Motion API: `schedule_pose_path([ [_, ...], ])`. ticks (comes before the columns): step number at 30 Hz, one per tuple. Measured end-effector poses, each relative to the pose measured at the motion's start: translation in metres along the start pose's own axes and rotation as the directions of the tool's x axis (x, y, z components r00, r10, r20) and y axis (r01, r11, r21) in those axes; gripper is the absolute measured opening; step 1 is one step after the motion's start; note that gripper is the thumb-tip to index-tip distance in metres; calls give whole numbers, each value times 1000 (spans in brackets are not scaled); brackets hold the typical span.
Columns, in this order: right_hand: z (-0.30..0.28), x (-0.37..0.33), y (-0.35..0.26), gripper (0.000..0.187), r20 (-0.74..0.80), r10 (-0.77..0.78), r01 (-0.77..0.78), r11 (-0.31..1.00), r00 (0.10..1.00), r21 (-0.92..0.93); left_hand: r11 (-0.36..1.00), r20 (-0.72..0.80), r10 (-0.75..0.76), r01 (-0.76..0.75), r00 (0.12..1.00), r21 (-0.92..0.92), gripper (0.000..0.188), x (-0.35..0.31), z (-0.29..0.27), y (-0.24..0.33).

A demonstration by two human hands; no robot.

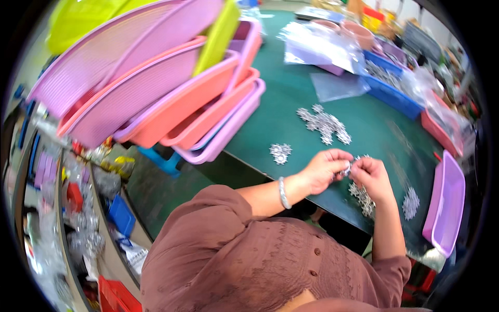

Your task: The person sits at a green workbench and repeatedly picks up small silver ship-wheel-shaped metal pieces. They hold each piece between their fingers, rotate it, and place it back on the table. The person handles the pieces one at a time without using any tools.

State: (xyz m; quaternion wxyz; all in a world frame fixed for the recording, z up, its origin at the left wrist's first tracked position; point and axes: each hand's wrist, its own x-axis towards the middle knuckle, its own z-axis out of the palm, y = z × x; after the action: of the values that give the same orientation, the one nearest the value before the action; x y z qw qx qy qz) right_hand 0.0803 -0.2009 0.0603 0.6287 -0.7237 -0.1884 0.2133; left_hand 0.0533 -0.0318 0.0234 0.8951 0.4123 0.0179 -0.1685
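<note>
My left hand [325, 169] and my right hand [371, 177] meet over the dark green table [291, 104], fingertips pinched together on a small silver snowflake ornament [347, 167]. A silver bracelet sits on my left wrist. A cluster of silver snowflakes [324, 124] lies farther out on the table. A small stack of them [280, 152] rests to the left of my hands. More snowflakes [363, 197] lie under my right hand, and another pile [410, 203] sits to the right.
Stacked pink, purple and yellow plastic trays [171, 88] lean at the table's left. A purple tray [446, 203] stands at the right edge, a blue bin [390, 91] and clear bags [332, 86] at the back. Cluttered shelves are at the lower left.
</note>
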Motion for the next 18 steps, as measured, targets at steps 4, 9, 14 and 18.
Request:
schedule_pose_path([
  [4,18,-8,1,10,41,-31,41,965,999,-258,999,-19,15,-14,1000,48,16,-17,-9,-9],
  [9,32,-28,13,9,-25,-86,75,954,996,-290,993,52,-10,4,999,116,16,-21,-22,-22],
  [14,46,-34,34,10,-174,-74,46,986,982,-157,986,123,32,-51,992,156,17,-17,-25,-25],
  [18,57,-38,46,10,-254,-12,10,1000,967,-7,982,121,60,-81,991,173,18,-20,-27,-29],
])
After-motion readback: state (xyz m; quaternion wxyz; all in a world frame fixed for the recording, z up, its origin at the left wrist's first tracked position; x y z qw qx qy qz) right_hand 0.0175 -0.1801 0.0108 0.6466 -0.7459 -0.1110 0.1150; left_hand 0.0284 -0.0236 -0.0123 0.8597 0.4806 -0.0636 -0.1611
